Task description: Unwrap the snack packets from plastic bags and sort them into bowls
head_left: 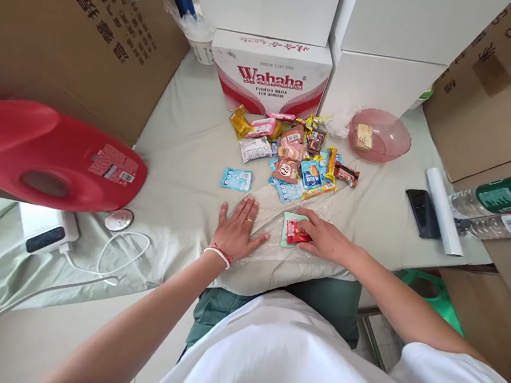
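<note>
My left hand (237,231) lies flat with its fingers spread, pressing on a clear plastic bag (264,247) on the cloth-covered table. My right hand (326,238) has its fingers closed at the right end of a red snack packet (294,233), its fingertips partly hidden. Beneath that packet is a pale green packet (284,238). A light blue packet (236,179) rests alone beyond my left fingers. Farther back is a pile of wrapped snacks, with a brown packet (285,170), a blue packet (311,175) and a yellow stick wrapper (319,191) at its near side.
A pink translucent bowl (395,142) holding a small packet stands at the back right, near a white Wahaha carton (271,74). At left are a red jug (58,155) and a white power bank (48,230). Plastic bottles (504,196) and a black phone-like object (420,215) are at right.
</note>
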Demonstrator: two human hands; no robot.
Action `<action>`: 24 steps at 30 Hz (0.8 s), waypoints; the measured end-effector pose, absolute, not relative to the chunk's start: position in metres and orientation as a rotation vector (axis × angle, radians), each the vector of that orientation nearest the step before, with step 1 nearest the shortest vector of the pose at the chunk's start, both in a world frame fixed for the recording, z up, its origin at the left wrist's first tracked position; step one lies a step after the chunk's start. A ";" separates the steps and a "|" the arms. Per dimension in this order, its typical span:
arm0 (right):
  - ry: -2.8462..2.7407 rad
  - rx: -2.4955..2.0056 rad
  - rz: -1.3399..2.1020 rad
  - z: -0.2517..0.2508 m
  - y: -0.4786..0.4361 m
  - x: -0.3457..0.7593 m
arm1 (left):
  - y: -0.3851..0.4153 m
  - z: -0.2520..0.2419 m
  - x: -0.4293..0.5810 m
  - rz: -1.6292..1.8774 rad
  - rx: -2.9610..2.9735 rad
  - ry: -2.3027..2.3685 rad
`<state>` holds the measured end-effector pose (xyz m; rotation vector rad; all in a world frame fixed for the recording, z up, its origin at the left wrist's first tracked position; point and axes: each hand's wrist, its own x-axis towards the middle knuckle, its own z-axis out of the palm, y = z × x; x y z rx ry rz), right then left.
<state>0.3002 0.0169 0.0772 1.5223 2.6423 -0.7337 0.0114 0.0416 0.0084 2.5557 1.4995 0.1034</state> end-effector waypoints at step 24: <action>2.281 1.836 -0.303 0.099 -0.005 0.322 | 0.030 0.003 0.018 0.101 2.558 1.597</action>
